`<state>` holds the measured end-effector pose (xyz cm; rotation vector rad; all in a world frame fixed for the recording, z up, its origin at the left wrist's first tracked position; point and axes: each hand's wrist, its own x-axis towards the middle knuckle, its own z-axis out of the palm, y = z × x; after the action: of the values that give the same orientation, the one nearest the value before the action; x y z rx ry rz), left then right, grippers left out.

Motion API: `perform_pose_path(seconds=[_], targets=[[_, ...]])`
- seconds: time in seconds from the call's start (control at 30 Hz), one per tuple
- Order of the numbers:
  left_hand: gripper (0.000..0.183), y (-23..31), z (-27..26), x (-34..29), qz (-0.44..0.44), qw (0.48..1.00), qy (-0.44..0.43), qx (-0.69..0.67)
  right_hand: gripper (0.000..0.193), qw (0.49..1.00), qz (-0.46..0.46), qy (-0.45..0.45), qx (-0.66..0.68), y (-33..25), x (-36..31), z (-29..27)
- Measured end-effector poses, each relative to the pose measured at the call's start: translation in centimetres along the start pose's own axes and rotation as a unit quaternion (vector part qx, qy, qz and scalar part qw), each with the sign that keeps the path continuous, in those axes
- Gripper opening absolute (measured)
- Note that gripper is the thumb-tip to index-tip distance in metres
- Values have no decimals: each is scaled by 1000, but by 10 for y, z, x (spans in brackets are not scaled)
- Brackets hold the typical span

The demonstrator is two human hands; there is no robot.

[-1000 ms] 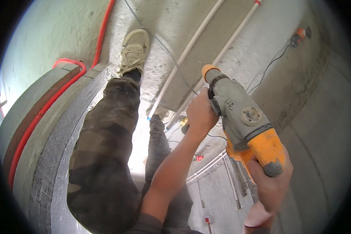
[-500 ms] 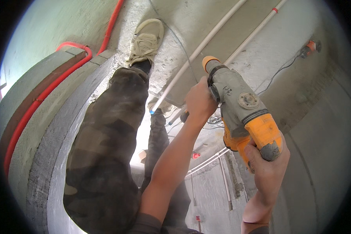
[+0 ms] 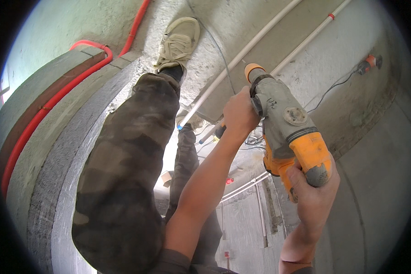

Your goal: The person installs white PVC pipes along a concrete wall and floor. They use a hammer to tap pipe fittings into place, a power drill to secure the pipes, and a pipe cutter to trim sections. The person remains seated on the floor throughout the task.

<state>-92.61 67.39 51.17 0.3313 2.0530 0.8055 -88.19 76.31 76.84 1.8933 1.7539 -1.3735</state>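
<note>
A grey and orange rotary hammer drill (image 3: 281, 107) points away from me toward the concrete surface. My right hand (image 3: 317, 194) is wrapped round its orange rear handle at the back end. Near the front, my left hand (image 3: 241, 112) closes on the side handle just behind the orange nose (image 3: 252, 69). The drill's body slants up and to the left. No bit can be made out past the nose, and the side handle is mostly hidden by my fingers.
Two white pipes (image 3: 242, 57) run diagonally past the drill's nose. Red conduit (image 3: 25, 130) bends along a concrete ledge at left. My camouflage-trousered leg (image 3: 123, 164) and beige shoe (image 3: 177, 43) are left of the drill. A corded red-and-black tool (image 3: 369, 64) sits at far right.
The drill and both hands keep the same grip. The surroundings at the top have shifted slightly right in the picture, and the drill's nose sits a little further right.
</note>
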Motion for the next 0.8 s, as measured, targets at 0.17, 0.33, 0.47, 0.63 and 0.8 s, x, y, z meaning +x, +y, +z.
perform_pose_path(seconds=[0.17, 0.33, 0.47, 0.63, 0.8], targets=[[27, -6, 4, -1, 14, 1000, 7, 10, 37, 999, 32, 10, 5, -2, -1, 2], [31, -9, 2, -15, 5, 1000, -13, 0, 38, 998, 61, 29, -4, 3, -16, 6], [54, -9, -2, -17, -10, 997, -72, -39, 39, 998, -38, 21, -41, 18, -22, 3], [51, -58, -52, 7, -106, 911, -194, -349, 44, 996, -88, 7, -28, 37, -2, -8], [31, -170, -57, 63, -33, 999, 18, -16, 38, 991, -126, 42, -19, 55, 5, -10]])
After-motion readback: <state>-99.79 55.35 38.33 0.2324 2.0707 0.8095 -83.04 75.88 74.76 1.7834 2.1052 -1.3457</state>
